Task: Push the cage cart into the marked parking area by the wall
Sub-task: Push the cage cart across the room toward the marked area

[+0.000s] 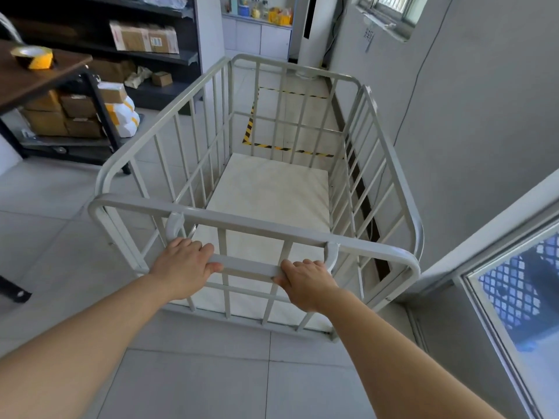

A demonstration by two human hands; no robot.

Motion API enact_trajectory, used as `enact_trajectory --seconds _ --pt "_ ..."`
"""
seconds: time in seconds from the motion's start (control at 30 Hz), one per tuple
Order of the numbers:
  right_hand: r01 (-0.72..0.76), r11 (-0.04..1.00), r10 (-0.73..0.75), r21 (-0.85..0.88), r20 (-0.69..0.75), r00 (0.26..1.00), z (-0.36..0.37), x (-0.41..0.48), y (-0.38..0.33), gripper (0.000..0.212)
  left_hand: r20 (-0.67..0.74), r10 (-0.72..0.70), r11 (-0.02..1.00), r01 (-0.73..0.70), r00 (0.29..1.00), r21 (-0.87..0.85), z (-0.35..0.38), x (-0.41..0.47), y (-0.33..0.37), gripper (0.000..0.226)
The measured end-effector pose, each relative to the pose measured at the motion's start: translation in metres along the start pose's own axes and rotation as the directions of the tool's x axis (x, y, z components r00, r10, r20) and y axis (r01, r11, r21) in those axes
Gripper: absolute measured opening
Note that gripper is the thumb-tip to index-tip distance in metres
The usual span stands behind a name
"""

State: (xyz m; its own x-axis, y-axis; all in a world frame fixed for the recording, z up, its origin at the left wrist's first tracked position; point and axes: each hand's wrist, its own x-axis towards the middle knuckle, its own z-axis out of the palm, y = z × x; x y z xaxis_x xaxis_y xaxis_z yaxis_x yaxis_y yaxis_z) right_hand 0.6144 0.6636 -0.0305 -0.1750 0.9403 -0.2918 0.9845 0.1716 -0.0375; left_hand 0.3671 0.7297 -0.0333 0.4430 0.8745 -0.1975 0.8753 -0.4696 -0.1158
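Observation:
A pale grey cage cart with barred sides and an empty cream floor stands on the tiled floor in front of me. My left hand and my right hand both grip its horizontal handle bar at the near end. Beyond the cart's far end, seen through the bars, black-and-yellow striped tape marks a rectangular parking area on the floor beside the grey wall on the right. The cart's right side runs close along that wall.
A dark wooden table with a roll of yellow-black tape stands at left, with cardboard boxes under it. Dark shelving with parcels lies behind. A glass door is at near right. A white floor unit stands past the marked area.

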Motion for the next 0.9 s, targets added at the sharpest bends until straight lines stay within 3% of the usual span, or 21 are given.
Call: enact_trajectory --seconds 0.47,0.9 --pt "0.025 0.999 -0.025 -0.023 0.017 1.000 -0.034 0.108 0.081 0.043 -0.010 -0.021 1.000 0.021 1.000 -0.021 -0.024 0.129 -0.004 0.046" --pt "-0.052 0.999 0.053 -0.012 0.015 0.998 -0.077 0.232 0.154 0.038 -0.024 -0.009 0.999 0.008 1.000 -0.036 -0.052 0.282 -0.025 0.048"
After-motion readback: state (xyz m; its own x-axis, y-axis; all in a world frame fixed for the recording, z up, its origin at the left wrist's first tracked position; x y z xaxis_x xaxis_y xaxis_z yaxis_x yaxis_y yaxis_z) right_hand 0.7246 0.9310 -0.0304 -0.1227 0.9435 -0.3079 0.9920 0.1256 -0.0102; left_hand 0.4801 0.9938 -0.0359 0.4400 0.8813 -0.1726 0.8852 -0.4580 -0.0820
